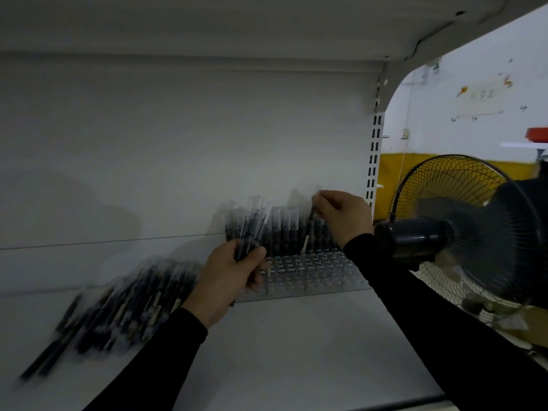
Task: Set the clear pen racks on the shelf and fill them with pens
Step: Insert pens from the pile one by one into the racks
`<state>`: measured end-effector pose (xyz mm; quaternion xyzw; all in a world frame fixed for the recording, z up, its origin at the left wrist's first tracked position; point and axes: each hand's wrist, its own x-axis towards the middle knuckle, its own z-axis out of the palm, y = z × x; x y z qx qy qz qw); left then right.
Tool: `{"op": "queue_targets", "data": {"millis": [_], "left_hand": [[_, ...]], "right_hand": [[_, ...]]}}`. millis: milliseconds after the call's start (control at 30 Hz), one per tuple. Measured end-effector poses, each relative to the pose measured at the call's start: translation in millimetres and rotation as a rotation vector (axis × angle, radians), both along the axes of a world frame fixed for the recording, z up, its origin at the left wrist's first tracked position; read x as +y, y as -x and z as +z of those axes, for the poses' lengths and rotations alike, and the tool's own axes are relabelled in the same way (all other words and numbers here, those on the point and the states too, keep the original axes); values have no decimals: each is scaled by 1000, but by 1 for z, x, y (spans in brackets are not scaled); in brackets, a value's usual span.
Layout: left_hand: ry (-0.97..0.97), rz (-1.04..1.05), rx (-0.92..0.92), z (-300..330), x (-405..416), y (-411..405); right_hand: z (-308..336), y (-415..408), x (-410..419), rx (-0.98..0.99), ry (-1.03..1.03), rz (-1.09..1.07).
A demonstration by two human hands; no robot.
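Here, my left hand [228,277] grips pen bundle [247,229]; right hand [344,215] pinches single pen [308,229] above clear rack [311,268] at shelf [296,336] rear. Risk: blur, pen misses slot.

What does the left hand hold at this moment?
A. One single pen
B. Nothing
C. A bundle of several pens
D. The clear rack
C: the left hand grips a bundle of pens that fans out above its fingers, while the right hand pinches one pen over the clear rack.
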<state>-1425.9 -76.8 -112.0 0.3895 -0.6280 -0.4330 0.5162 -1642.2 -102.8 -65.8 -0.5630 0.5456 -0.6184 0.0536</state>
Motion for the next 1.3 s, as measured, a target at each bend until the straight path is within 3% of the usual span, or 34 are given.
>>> {"op": "queue_targets", "data": {"millis": [300, 667, 1000, 1300], "left_hand": [[14, -11, -33, -1, -2, -2], [-10, -80, 34, 2, 4, 2], [-1, -121, -2, 3, 10, 7], [-60, -121, -6, 3, 13, 8]], "right_hand": [[-19, -6, -3, 351, -238, 12], [-26, -4, 10, 314, -215, -14], [-20, -40, 45, -158, -243, 542], [-10, -26, 38, -684, -173, 518]]}}
